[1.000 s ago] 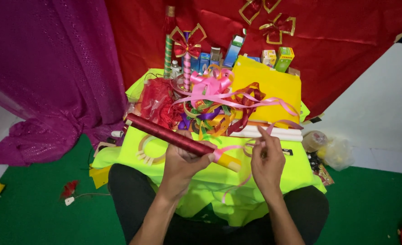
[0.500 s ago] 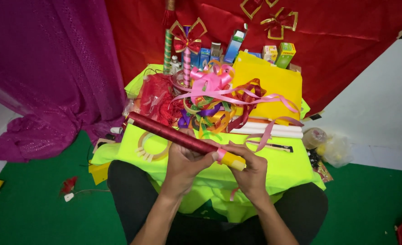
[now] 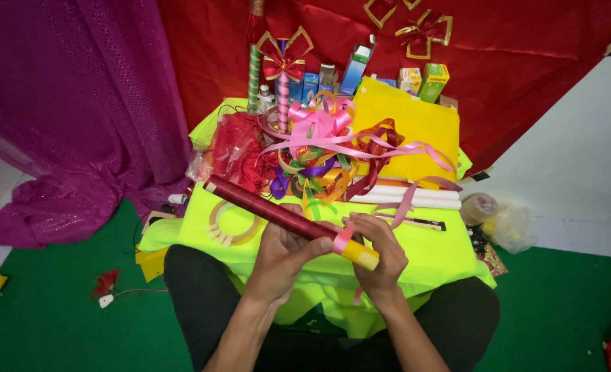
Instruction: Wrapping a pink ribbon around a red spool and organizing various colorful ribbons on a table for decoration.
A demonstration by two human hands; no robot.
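Over lime-green cloth (image 3: 429, 255), both hands' grips closed around dark-red roll (image 3: 271, 212), yellow end (image 3: 360, 255) lower right.

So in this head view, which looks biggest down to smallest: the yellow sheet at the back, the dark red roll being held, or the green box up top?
1. Yellow sheet, the largest.
2. Dark red roll, long but thin, and nearer the camera.
3. Green box, the smallest, though farthest away.

- Both arms reach forward from the bottom, side by side.
- The left hand (image 3: 283, 248) curls its fingers closed.
- The right hand (image 3: 380, 251) looks closed too, thumb maybe pinching on top.
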